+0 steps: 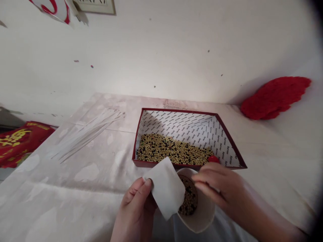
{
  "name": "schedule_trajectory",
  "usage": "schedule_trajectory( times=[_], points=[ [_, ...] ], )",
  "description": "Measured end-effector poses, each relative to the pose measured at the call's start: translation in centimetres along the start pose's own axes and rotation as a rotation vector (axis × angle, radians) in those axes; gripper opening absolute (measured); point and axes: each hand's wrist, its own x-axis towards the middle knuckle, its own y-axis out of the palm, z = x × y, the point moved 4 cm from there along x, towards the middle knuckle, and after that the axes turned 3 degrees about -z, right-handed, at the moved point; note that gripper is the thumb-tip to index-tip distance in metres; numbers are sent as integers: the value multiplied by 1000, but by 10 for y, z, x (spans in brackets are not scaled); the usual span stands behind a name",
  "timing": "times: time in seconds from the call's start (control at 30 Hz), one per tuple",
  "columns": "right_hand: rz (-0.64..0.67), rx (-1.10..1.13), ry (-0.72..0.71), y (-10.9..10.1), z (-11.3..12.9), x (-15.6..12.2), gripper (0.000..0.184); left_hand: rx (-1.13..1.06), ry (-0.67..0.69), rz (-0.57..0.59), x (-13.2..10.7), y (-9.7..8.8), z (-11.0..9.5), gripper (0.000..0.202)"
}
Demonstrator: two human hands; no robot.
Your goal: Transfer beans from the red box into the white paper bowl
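My left hand [135, 210] pinches a white square of paper [166, 188] over a white paper cup [202, 218] partly filled with mixed beans. My right hand [222, 191] curls over the cup's far rim, fingers closed, with a small red object [213, 159] at its fingertips. Just beyond stands a dark red box [188, 164] with a patterned white lining, holding several yellow, dark and reddish beans [171, 151].
A pale patterned cloth [75, 174] covers the table. A white wall rises behind. A red woven mat [275, 95] leans at the right. Red and gold fabric [17, 141] lies off the table's left edge.
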Motion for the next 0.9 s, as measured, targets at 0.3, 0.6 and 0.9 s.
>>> schedule_trajectory(
  times=[0.3,0.6,0.9],
  points=[
    [409,-298,50,13,-45,92,15,21,-22,-29,0,0,2,8],
    [518,-362,93,40,-49,97,15,12,-70,-41,5,-5,7,9],
    [394,-307,90,26,-52,98,12,35,-49,-22,3,1,3,8]
  ],
)
